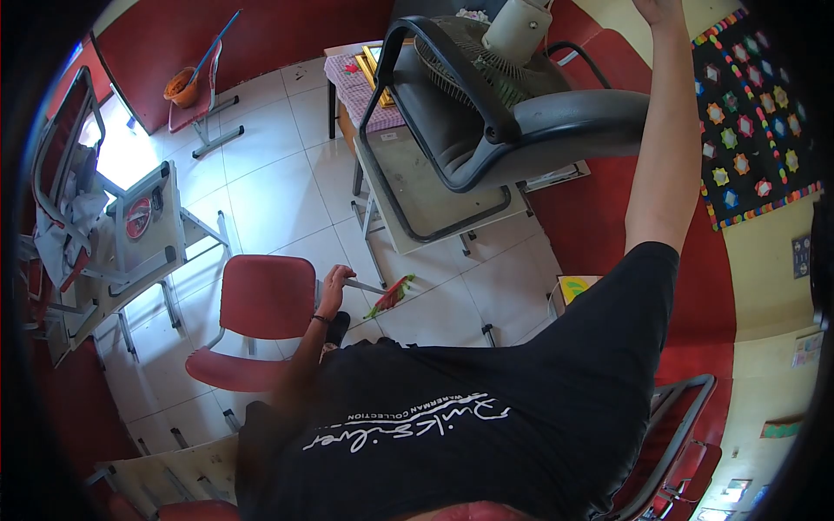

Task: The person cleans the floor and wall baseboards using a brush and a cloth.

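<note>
My left hand (331, 291), with a dark band at the wrist, is closed around the thin grey handle of a duster-like tool (391, 297) with a red and green head. It hangs over the white tiled floor, beside the back of a red chair (268, 297). My right arm stretches up along the wall; only the base of my right hand (658, 10) shows at the top edge, its fingers cut off. Near that arm, a black-and-grey armchair (539, 122) rests on a table (408, 191), with a fan (512, 39) at the chair.
A black hanging with coloured stars (747, 122) covers the right wall. Left stand desks (143, 226) and stacked chairs (65, 191). An orange bucket (181, 87) with a blue stick sits on a chair at the back. Another chair (669, 443) is close at my right.
</note>
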A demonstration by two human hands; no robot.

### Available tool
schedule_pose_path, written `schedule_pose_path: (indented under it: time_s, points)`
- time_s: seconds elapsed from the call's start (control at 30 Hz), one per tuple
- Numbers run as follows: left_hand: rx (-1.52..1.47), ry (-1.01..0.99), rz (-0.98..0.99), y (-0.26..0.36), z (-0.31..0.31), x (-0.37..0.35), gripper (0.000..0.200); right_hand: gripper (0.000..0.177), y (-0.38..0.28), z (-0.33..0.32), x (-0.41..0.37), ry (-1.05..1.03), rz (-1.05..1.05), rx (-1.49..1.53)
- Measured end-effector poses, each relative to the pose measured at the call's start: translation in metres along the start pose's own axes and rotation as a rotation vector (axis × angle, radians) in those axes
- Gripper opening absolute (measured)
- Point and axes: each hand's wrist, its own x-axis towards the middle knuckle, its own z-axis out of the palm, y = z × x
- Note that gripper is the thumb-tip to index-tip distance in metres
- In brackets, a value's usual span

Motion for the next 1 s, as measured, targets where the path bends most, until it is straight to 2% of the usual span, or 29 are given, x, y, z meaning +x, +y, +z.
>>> schedule_pose_path:
  time_s: [0.17, 0.27, 0.33, 0.47, 0.73, 0.93, 0.97, 1.0]
  points:
    - [-0.05, 0.018, 0.028, -0.003, 0.001, 0.001, 0.035, 0.034, -0.004, 0.007, -0.006, 0.029, 0.003, 0.036]
    - [-0.076, 0.05, 0.034, 0.001, 0.003, -0.001, 0.037, 0.037, -0.003, 0.008, -0.01, -0.058, 0.014, 0.011]
    - [-0.072, 0.056, 0.033, 0.002, 0.002, -0.002, 0.037, 0.039, 0.0, 0.008, -0.011, -0.094, -0.11, -0.144]
    - [-0.053, 0.048, 0.041, 0.0, 0.001, -0.001, 0.037, 0.043, 0.001, 0.0, -0.003, -0.135, -0.101, -0.09]
    - [-0.036, 0.076, 0.007, 0.005, 0.001, -0.005, 0.038, 0.038, 0.0, -0.003, 0.0, 0.049, 0.006, 0.087]
    - [-0.07, 0.078, -0.005, -0.006, 0.001, -0.005, 0.038, 0.041, 0.0, -0.005, -0.008, 0.046, 0.014, 0.074]
    - [-0.072, 0.026, 0.005, -0.005, 0.004, -0.005, 0.038, 0.041, 0.0, -0.013, -0.005, 0.046, 0.012, 0.073]
    - [-0.073, -0.026, 0.014, -0.005, 0.007, -0.006, 0.039, 0.042, 0.0, -0.025, 0.0, -0.064, -0.211, -0.476]
